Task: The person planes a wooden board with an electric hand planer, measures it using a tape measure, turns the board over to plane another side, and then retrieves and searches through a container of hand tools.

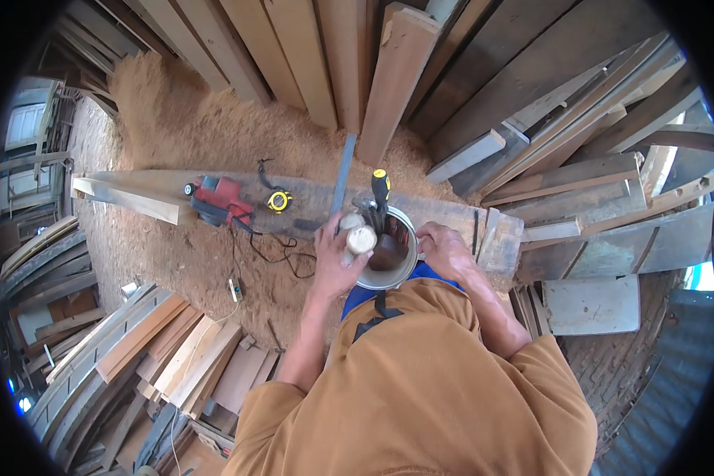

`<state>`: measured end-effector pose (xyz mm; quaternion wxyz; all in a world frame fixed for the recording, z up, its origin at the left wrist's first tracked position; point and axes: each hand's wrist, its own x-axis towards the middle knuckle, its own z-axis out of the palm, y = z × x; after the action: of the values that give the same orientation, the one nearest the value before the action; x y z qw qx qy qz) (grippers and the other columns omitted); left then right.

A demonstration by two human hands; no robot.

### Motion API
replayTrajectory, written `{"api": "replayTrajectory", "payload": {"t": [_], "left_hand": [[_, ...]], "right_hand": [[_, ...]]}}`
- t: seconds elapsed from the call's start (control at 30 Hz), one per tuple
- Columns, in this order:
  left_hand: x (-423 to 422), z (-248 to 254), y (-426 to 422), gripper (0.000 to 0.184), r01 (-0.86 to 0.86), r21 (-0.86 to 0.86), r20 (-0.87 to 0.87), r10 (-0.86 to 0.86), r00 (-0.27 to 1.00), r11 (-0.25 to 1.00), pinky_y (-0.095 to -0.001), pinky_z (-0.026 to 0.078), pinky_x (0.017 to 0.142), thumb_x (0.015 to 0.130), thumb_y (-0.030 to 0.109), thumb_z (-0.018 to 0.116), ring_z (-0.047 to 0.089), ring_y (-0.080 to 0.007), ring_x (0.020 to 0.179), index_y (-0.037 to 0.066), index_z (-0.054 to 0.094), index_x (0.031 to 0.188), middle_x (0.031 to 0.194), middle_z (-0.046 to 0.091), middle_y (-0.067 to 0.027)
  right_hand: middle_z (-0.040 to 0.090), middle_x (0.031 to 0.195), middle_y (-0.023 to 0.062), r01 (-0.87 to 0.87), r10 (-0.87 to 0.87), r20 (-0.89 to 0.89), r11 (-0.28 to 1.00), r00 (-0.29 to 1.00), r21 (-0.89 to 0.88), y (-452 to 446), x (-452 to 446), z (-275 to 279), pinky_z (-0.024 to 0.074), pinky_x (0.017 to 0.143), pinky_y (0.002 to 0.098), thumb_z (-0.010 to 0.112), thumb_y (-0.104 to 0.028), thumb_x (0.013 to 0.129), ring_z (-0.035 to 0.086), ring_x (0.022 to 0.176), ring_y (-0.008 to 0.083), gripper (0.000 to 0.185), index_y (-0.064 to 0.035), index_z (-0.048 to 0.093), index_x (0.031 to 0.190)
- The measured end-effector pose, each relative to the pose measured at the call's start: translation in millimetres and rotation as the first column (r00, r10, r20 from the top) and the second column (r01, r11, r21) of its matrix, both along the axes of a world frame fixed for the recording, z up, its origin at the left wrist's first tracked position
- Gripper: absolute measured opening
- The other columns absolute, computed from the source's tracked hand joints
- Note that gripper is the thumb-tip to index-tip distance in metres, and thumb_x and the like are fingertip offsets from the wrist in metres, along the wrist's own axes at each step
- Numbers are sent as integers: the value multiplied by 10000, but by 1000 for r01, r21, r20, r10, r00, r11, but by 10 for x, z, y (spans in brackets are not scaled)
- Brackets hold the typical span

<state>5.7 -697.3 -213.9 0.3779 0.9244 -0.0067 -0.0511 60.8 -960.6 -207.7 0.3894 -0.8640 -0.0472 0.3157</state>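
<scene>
A round metal pail (385, 279) full of hand tools sits in front of my body at the bench edge. My right hand (446, 252) grips the pail's right rim. My left hand (337, 255) is at its left side, fingers closed around a pale round-ended piece (362, 239), perhaps a wooden handle; its lower part is hidden. A screwdriver (381, 187) with a yellow and black handle stands upright in the pail, among other tools I cannot make out. Just beyond my left hand, a flat grey metal strip (343, 174) extends away across the bench.
On the wooden bench (452, 216) lie a red power tool (220, 200) with a dark cord and a yellow tape measure (278, 201). A pale timber beam (127, 198) rests at its left end. Boards (301, 59) lean beyond, over sawdust (174, 103). Stacked planks (190, 349) are at lower left.
</scene>
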Motion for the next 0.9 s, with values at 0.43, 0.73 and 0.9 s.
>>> {"api": "replayTrajectory", "payload": {"t": [0.43,0.73,0.9], "left_hand": [[37,-113,-38,576,-39,82,38,36,999,996,-503,299,1134,770,238,803,395,-406,1371,70,601,1283,1500,434,-213],[-535,-277,359,501,-257,-19,71,257,964,966,-503,347,1117,798,188,755,469,-418,1317,61,603,1259,1414,513,-262],[-904,-402,432,465,-334,-23,32,335,942,942,-513,387,1085,809,215,760,486,-435,1295,65,620,1227,1407,514,-282]], "right_hand": [[720,1025,278,-420,452,-15,815,892,-398,714,-148,114,583,803,507,538,-123,891,724,1006,373,297,-12,658,1139],[735,1065,232,-833,805,-223,507,550,-223,1222,-272,-298,568,854,455,630,-76,782,718,1042,363,300,4,756,1042],[744,1052,219,-910,894,-263,279,363,-308,1530,-259,-690,573,838,438,689,-128,755,728,1033,345,307,-17,778,1027]]}}
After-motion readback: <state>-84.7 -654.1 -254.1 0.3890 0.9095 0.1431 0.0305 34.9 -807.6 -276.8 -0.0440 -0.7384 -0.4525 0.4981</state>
